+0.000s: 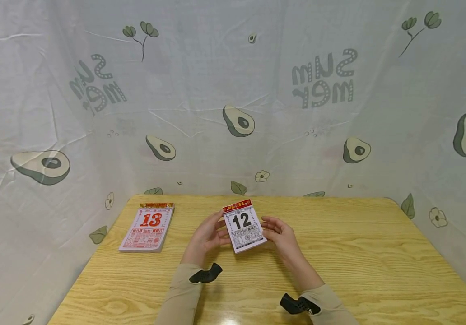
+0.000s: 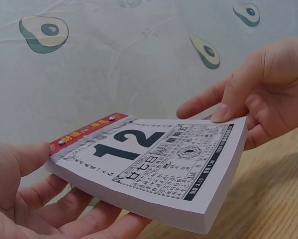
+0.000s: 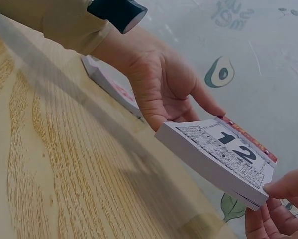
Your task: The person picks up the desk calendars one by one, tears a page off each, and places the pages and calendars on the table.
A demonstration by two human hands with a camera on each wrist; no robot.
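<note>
Calendar pad with black "12" (image 1: 244, 228): held up off the table, face up, tilted, its red header strip (image 1: 237, 206) on the far edge. Thick block; lower page edges fanned slightly at one corner in the right wrist view.

Left hand (image 1: 210, 231) grasps the pad from its left: thumb at the header's corner, fingers spread underneath. Right hand (image 1: 280, 234) pinches the right edge near the bottom corner, thumb on top, fingers below. Both grips engaged on the same pad.

Second calendar pad, red "13" (image 1: 146, 228), lies flat on the table, left of the hands and well apart from them; its header is red and gold.

Wood-grain table (image 1: 359, 253) beneath. Beige sleeves (image 1: 179, 293) on both forearms, a black device (image 1: 206, 274) at each cuff. Pale sheet (image 1: 200, 81) behind and to both sides, printed with avocados, leaves, flowers and mirrored "summer" lettering.
</note>
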